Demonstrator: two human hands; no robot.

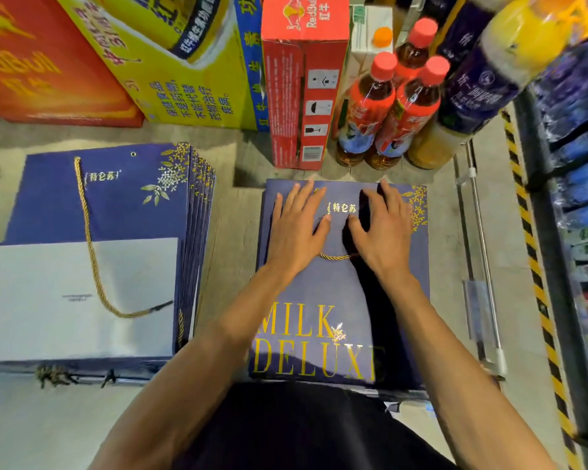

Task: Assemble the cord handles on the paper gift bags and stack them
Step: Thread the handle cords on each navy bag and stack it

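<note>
Right in front of the red box, on the side nearer the person, a blue gift bag lies flat on the floor. It seems to sit on top of more bags like it. Both hands press down on it. The left hand lies flat with its fingers straight and spread. The right hand lies flat the same way. Neither hand holds anything. A bit of the gold cord handle peeks out between the two wrists, and the rest is hidden under the palms.

To the left of the red box, and also nearer the person, is another pile of bags. Its edges fan out toward the box side. The top bag there has a loose cord lying across it, with one end free and one hole empty, so I think that one is not done.

What could go wrong? If the hands push sideways, the top bag could slide off the ones under it. The cord could get squashed into a kink or stick out, and then the next bag would sit crooked. The fanned pile could slip too if someone bumps it.
</note>
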